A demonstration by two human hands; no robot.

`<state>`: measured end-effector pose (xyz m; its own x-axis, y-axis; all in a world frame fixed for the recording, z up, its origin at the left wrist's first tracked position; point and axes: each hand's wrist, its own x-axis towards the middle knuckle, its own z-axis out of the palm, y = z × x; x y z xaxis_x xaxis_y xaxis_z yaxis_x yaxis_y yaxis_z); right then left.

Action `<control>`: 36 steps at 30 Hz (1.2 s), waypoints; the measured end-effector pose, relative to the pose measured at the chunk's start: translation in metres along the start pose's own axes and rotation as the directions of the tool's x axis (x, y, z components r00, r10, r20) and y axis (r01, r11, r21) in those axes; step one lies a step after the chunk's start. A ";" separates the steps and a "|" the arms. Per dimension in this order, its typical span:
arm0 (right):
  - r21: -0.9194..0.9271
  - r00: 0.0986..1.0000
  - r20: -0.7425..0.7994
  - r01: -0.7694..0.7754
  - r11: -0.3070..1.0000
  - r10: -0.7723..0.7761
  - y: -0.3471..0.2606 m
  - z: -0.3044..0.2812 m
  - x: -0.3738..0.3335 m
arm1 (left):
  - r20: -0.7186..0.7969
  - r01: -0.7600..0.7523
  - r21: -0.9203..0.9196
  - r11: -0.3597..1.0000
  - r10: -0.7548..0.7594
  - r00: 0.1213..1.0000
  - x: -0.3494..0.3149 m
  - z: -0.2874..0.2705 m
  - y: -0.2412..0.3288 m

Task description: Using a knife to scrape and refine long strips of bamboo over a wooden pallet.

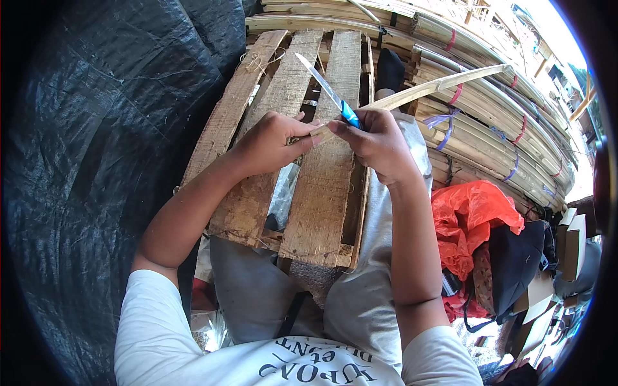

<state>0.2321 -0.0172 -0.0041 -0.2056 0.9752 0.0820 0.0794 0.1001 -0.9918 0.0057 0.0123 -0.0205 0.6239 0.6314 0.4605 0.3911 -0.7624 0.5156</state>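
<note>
"Wood strip (432, 88), where is it?"

"Up over the slatted crate (322, 212), held in the air. Let's go from left to right. First there is a big dark sheet (96, 161). Next comes the left grip (277, 141), pinching the left end of the strip."

"What comes after that?"

"A knife (334, 94) with a blue handle. Its blade points up and to the left, off the strip. The right grip (383, 141) is closed round the handle. The strip runs past this grip too, but I can't tell if the fingers press on it."

"And farther right?"

"The long part of the strip sticks out up and to the right, near some tied bundles of sticks (479, 138). Lower down is a red bag (470, 215)."

"So which step is it now?"

"I think it's knife work, at a bit for holding the strip and not cutting."

"What does the next move need?"

"If it's a cut, the blade must tip down to meet the wood, slow and easy, and the left grip must hold tight, out of its way."
</note>
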 end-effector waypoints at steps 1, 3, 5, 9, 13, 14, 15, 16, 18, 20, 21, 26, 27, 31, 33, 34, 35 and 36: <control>0.001 1.000 0.000 -0.001 1.000 0.001 0.001 0.001 -0.001 | 0.001 0.001 0.000 1.000 -0.001 1.000 0.000 -0.001 0.000; 0.057 1.000 0.003 -0.015 0.998 0.015 0.002 0.003 -0.004 | 0.061 0.054 0.037 0.998 -0.057 0.997 0.000 -0.005 0.003; 0.110 1.000 -0.008 -0.024 0.994 0.026 0.000 0.006 -0.008 | 0.045 0.031 0.034 0.999 -0.033 0.998 -0.001 -0.004 -0.001; 0.244 0.999 0.001 -0.048 0.969 0.049 0.009 -0.005 -0.011 | -0.014 -0.021 -0.004 1.000 0.021 1.000 0.000 -0.001 -0.005; 0.216 0.991 -0.089 -0.082 0.973 0.103 0.013 -0.023 -0.017 | 0.080 0.071 0.032 0.997 -0.073 0.994 0.001 -0.010 0.005; 0.244 0.986 -0.096 -0.110 0.964 0.137 0.012 -0.028 -0.020 | 0.093 0.091 0.032 0.995 -0.094 0.991 0.001 -0.011 0.005; 0.272 0.980 -0.101 -0.136 0.953 0.169 0.012 -0.033 -0.023 | 0.106 0.112 0.035 0.993 -0.115 0.988 0.001 -0.012 0.006; 0.274 0.986 -0.065 -0.133 0.952 0.156 0.019 -0.039 -0.022 | 0.106 0.110 0.036 0.993 -0.113 0.988 0.000 -0.012 0.005; 0.252 0.981 -0.052 -0.168 0.953 0.186 0.021 -0.043 -0.025 | 0.073 0.057 0.031 0.998 -0.059 0.996 -0.001 -0.009 0.000; 0.195 0.972 -0.066 -0.210 0.958 0.226 0.023 -0.043 -0.026 | 0.044 0.045 0.022 0.999 -0.046 0.998 0.000 -0.005 -0.001; 0.197 0.972 -0.066 -0.209 0.958 0.226 0.026 -0.042 -0.025 | 0.014 0.039 0.017 0.999 -0.039 0.999 -0.001 -0.005 0.000; 0.062 0.972 -0.161 -0.164 0.985 0.172 0.018 -0.041 -0.029 | 0.035 0.055 0.007 0.998 -0.055 0.998 -0.001 -0.006 0.000; 0.063 0.972 -0.160 -0.164 0.984 0.172 0.014 -0.041 -0.032 | 0.030 0.051 0.016 0.999 -0.051 0.998 -0.001 -0.006 0.001; 0.018 0.981 -0.195 0.021 1.000 -0.017 0.006 -0.057 -0.043 | 0.065 0.119 0.013 0.993 -0.119 0.991 -0.003 -0.012 0.007; -0.020 0.979 -0.186 0.085 0.996 -0.087 0.006 -0.077 -0.050 | 0.060 0.189 0.045 0.981 -0.191 0.980 -0.001 -0.010 0.008; -0.089 0.973 -0.222 0.043 0.995 -0.061 0.004 -0.084 -0.055 | 0.061 0.190 0.043 0.981 -0.192 0.979 -0.001 -0.010 0.010; -0.159 0.961 -0.250 0.080 0.984 -0.118 0.008 -0.090 -0.056 | 0.044 0.248 0.006 0.969 -0.248 0.968 0.001 -0.010 0.014; -0.250 0.958 -0.254 0.071 0.966 -0.136 0.012 -0.098 -0.057 | 0.027 0.305 -0.028 0.952 -0.305 0.952 0.001 -0.011 0.017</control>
<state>0.3404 -0.0519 -0.0109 0.0399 0.9703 0.2388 0.3059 0.2156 -0.9273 0.0051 0.0015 -0.0037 0.4932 0.8296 0.2616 0.5436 -0.5287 0.6518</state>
